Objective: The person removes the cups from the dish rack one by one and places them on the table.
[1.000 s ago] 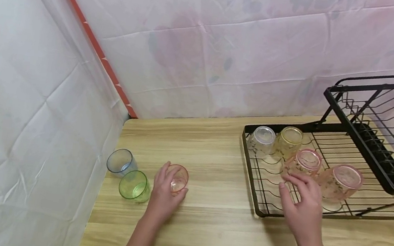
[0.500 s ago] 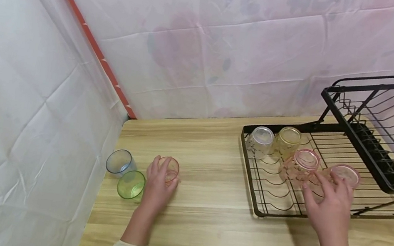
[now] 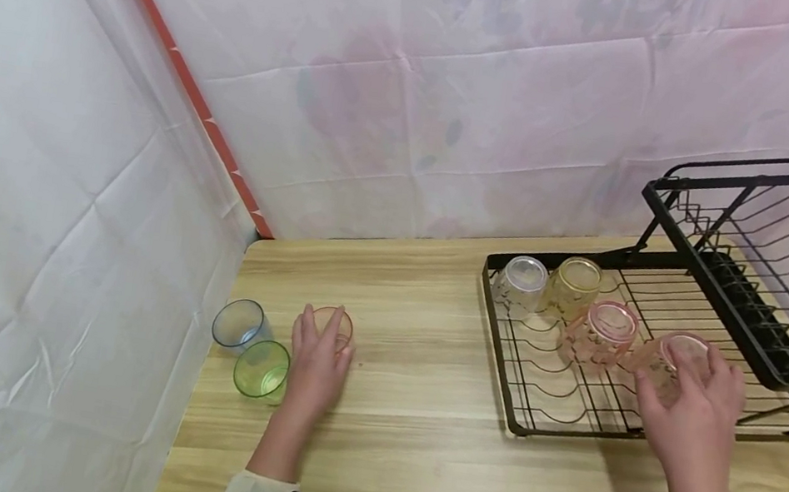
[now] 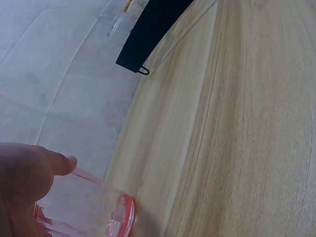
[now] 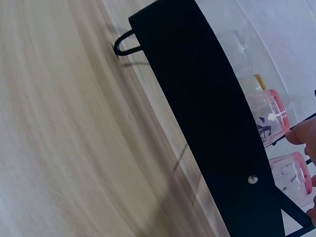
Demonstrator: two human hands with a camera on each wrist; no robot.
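Observation:
In the head view my left hand grips a clear pink drinking glass, which stands upright on the table. The thumb lies at its rim in the left wrist view. A green glass and a blue glass stand just left of that hand. My right hand reaches over a pink tumbler turned upside down in the black dish rack. Its fingers spread about the tumbler's base, and the thumb is apart from it in the right wrist view.
Another pink tumbler, a yellow one and a clear one sit upside down in the rack's left part. The rack's upper wire tier rises at the right. A pale cloth wall backs the wooden table.
My left hand has moved left and slightly away from me with the pink glass, toward the green and blue ones. My right hand has moved right, from the nearer-left pink tumbler to the rightmost one.

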